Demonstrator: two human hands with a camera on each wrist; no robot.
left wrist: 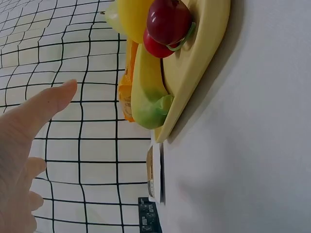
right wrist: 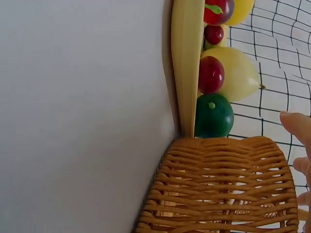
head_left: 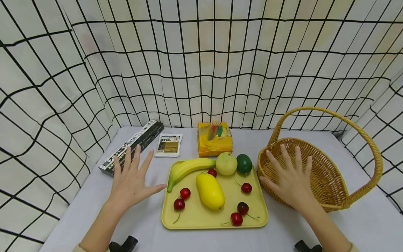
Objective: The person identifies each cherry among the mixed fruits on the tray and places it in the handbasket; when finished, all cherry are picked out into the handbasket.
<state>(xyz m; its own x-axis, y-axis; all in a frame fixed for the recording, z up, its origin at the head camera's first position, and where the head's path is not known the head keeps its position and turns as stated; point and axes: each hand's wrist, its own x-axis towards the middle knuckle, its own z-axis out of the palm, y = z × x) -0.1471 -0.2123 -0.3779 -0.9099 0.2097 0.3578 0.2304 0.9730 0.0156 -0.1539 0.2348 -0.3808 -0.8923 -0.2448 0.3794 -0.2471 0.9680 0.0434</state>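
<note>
Left hand (head_left: 130,183) and right hand (head_left: 292,182) apart, both splayed, flanking the yellow tray (head_left: 201,219), wicker basket (head_left: 325,178) to its right.

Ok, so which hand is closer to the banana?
Left. The left hand is to the left of the banana, while the right hand is past the tray's right side, by the wicker basket.

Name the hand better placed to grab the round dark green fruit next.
Probably the right hand: it is nearer that dark green fruit; the left hand is left of the yellow rectangular tray.
</note>
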